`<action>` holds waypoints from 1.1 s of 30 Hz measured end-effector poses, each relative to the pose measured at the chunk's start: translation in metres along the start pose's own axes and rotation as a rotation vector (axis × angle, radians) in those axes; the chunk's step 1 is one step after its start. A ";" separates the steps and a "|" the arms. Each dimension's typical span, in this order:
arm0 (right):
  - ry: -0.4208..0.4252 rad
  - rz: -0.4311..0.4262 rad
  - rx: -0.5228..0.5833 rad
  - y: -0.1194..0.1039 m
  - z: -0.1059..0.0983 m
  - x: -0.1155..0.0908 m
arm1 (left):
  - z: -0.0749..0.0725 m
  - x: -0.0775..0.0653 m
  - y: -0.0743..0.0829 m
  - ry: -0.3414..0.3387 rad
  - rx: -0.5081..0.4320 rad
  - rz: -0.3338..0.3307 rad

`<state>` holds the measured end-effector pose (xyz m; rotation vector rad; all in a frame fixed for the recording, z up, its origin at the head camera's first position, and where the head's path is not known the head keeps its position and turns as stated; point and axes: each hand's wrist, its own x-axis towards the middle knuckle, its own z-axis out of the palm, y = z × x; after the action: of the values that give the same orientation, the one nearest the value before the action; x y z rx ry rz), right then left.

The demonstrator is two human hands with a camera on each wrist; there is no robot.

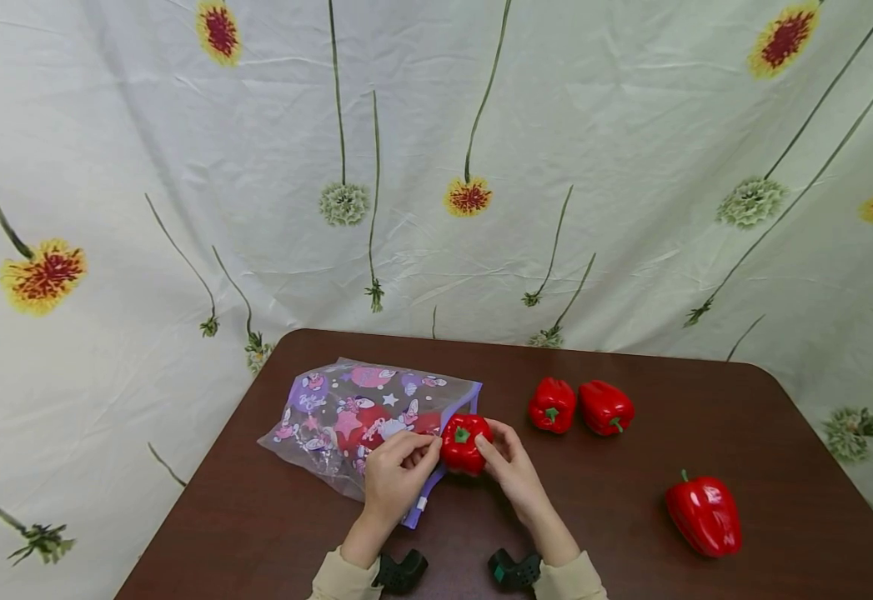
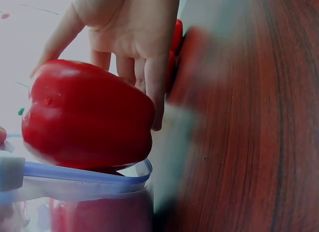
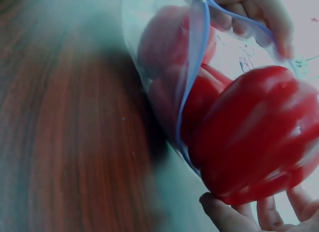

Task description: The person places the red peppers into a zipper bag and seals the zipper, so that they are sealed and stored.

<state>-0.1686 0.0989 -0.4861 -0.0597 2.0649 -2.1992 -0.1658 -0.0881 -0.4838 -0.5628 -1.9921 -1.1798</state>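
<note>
My right hand (image 1: 514, 471) grips a red bell pepper (image 1: 464, 446) at the mouth of a clear zip bag (image 1: 316, 454) printed with pink and purple cartoon figures. In the right wrist view the held pepper (image 3: 259, 137) overlaps the purple-edged opening, its lower side against the fingertips. My left hand (image 1: 394, 479) pinches the bag's purple rim, holding the mouth apart. Inside the bag lie red peppers (image 3: 164, 47), seen through the plastic. The left wrist view has the held pepper (image 2: 89, 115) right above the purple zip edge (image 2: 89, 174).
Two red bell peppers, one (image 1: 552, 406) beside the other (image 1: 605, 408), sit behind and right of the hands. Another pepper (image 1: 704, 514) lies farther right on the brown table (image 1: 594, 508). A flowered cloth (image 1: 421, 250) hangs behind the table.
</note>
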 end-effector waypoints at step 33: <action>-0.107 -0.028 0.076 0.006 0.006 0.000 | 0.002 -0.002 -0.002 0.003 -0.018 0.020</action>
<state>-0.1681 0.0930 -0.4917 -0.1967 1.9350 -2.2356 -0.1664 -0.0877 -0.4870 -0.5885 -1.9712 -1.1863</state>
